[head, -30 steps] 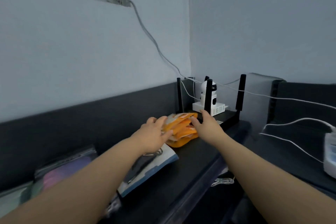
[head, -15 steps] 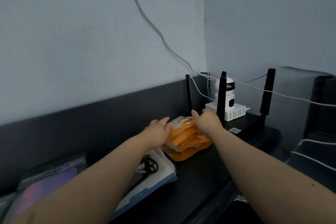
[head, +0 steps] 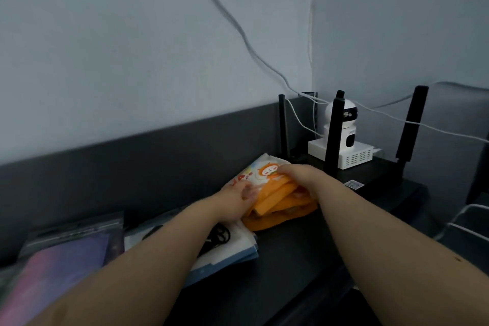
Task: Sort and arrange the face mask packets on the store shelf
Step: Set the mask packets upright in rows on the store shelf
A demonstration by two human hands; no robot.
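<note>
So the pile of orange face mask packets (head: 284,202) is sitting on the black shelf (head: 304,259), a bit right of the middle of the view, close to the dark back panel. The top packet (head: 255,176) is white with an orange cartoon on it and is tilted up toward 11 o'clock. The right hand (head: 301,177) is on top of the pile, fingers curled down over the cartoon end of that top packet and gripping it. The left hand (head: 236,201) is pressed against the pile's 9 o'clock side, touching the packets, but it's too blurry there to tell if it's grasping anything or just resting flat. At 7 o'clock from the pile, partly under the left forearm, there's a blue and white packet (head: 238,249) with black ear loops showing, and further out at 8 o'clock a purple-pink packet (head: 55,270). At 1 o'clock from the pile a little white security camera (head: 344,124) stands on a white box (head: 354,157), with black router antennas (head: 412,124) sticking up around it. A white cable (head: 238,26) runs down the wall into that corner.
</note>
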